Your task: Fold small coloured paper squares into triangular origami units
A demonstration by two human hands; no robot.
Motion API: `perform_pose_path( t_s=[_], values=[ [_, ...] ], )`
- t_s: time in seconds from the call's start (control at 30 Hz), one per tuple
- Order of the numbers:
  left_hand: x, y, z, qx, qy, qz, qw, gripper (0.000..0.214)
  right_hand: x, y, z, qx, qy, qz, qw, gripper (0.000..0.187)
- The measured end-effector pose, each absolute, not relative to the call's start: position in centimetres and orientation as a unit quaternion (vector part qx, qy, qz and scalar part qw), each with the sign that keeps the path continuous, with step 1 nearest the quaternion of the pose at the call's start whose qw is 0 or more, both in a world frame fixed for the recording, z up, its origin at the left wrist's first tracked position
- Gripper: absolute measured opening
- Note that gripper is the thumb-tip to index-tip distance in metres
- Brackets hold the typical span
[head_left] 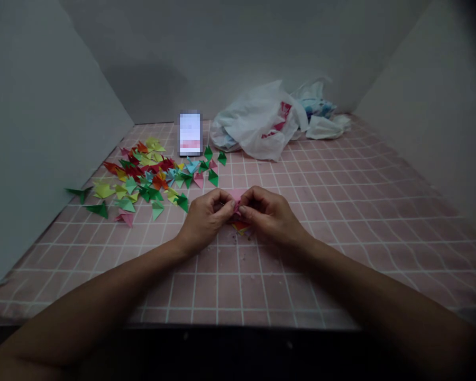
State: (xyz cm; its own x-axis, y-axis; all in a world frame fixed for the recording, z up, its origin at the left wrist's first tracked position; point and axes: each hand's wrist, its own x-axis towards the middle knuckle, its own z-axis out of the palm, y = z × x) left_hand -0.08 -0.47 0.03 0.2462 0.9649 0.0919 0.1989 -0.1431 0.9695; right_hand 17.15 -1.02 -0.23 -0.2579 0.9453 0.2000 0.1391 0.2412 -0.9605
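Note:
Between the fingertips of both hands is a small piece of pink paper (238, 197), partly covered by the fingers, so its folded shape is hard to make out. My left hand (207, 214) pinches it from the left with thumb and forefinger. From the right, my right hand (269, 211) grips it the same way. Just below the hands, orange and yellow paper (241, 228) lies on the table, partly hidden by them. To the left spreads a pile of folded paper cranes (148, 169) in red, orange, yellow, green, blue and pink.
A lit phone (190, 133) with a blurred screen stands upright behind the pile. A crumpled white plastic bag (257, 119) lies at the back, with another bag (321, 108) to its right. The pink checked tablecloth (381, 196) reaches grey walls on three sides.

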Motion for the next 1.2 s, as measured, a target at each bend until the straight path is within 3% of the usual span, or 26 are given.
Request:
perform_pose_path(
  t_s=[0.27,0.67,1.2],
  values=[
    [0.28,-0.69,0.52,0.531,0.455,0.423,0.577,0.019,17.36,-0.94,-0.18,-0.424,-0.626,0.484,0.440,0.012],
    [0.26,-0.78,0.65,0.490,0.440,0.434,0.615,0.020,17.50,-0.65,0.06,-0.393,-0.635,0.506,0.432,0.009],
    [0.21,-0.49,0.86,0.525,0.409,0.403,0.628,0.021,17.71,-0.85,0.43,-0.422,-0.681,0.420,0.427,0.009]
  ],
)
